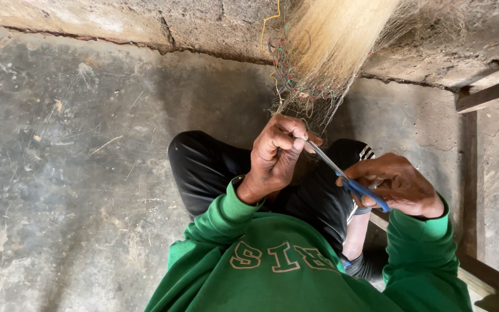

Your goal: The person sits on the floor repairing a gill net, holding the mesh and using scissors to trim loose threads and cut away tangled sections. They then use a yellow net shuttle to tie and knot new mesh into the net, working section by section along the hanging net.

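Blue-handled scissors [347, 180] are gripped in the right hand [397, 186], fingers curled through the handles, blades pointing up-left; the blade tips are met by the left hand [275, 153], whose fingers are pinched on fine net strands; a pale bundle of fishing net [324, 52] is hung from above, against a concrete wall [88, 20]; black trousers [209, 167] are seen below.

The scissors with blue plastic handles [353, 186] have grey metal blades. The bundle of pale straw-coloured fibres [336, 40] carries thin threads in red, green and yellow [281, 63]. The sweatshirt sleeve [417, 248] is bright green, with cream outlined letters on the chest. The trousers [209, 167] are black with white stripes. The concrete floor [59, 173] is grey and stained.
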